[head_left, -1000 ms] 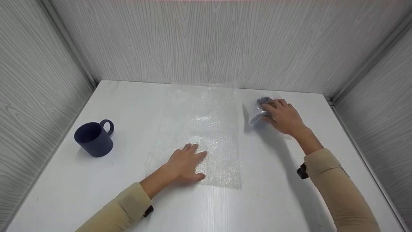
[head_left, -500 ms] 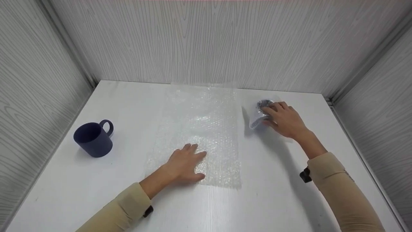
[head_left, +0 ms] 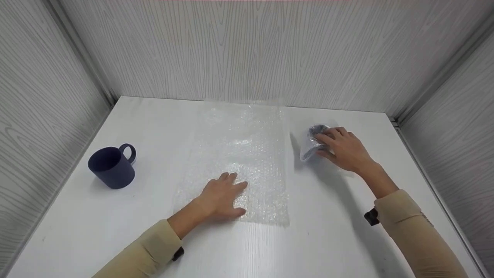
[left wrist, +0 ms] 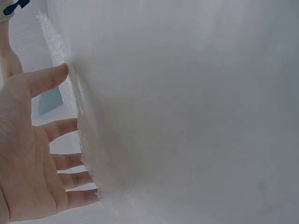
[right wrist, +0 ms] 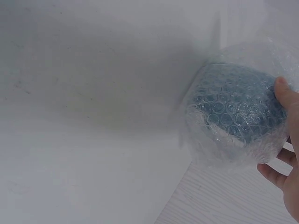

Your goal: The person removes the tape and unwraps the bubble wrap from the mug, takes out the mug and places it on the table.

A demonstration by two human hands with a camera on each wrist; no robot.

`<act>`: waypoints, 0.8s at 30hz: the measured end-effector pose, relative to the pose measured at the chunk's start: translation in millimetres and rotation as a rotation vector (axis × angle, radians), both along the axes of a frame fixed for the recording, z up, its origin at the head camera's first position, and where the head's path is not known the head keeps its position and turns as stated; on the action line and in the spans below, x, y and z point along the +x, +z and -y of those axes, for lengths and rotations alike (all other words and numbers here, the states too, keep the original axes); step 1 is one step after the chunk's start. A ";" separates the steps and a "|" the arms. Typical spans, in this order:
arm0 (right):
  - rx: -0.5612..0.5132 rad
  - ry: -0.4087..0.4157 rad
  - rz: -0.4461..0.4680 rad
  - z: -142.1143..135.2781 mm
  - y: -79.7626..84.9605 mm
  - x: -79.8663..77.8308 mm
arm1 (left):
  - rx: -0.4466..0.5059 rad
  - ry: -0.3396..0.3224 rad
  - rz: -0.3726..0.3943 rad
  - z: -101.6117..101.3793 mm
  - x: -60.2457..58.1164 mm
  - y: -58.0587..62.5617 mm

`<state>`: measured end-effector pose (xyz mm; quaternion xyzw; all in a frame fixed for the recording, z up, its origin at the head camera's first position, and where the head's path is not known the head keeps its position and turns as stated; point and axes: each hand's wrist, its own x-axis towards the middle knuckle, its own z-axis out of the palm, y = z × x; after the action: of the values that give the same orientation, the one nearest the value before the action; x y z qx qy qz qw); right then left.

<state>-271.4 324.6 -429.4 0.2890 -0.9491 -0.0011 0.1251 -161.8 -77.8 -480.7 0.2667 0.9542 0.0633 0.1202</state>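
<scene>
Bubble wrap [head_left: 239,143] lies under our spread left hand [head_left: 222,197]; to the wrap's right, our right hand [head_left: 344,149] grips a wrapped bundle [right wrist: 229,105] — a slack hold on its loose film [right wrist: 219,154] could, we judge, let it drop.

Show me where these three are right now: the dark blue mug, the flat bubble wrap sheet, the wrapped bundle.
Dark blue mug [head_left: 116,172]: head view, on its outer wall.
Flat bubble wrap sheet [head_left: 243,154]: head view, near its middle.
Wrapped bundle [right wrist: 236,109]: right wrist view, on its bubbled side.
</scene>
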 end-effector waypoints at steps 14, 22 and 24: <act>-0.021 0.023 0.000 -1.9 1.0 12.9 | 0.016 0.002 0.008 -0.3 -1.0 0.4; -0.018 0.049 -0.040 -2.8 0.0 19.3 | 0.006 0.001 -0.019 -0.5 -1.4 -0.5; -0.010 0.050 -0.042 -3.0 -0.3 21.2 | -0.001 0.000 -0.019 -0.7 -1.7 -1.0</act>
<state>-250.2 327.6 -429.7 0.3120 -0.9387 0.0007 0.1463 -163.5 -77.1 -481.7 0.2671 0.9553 0.0601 0.1110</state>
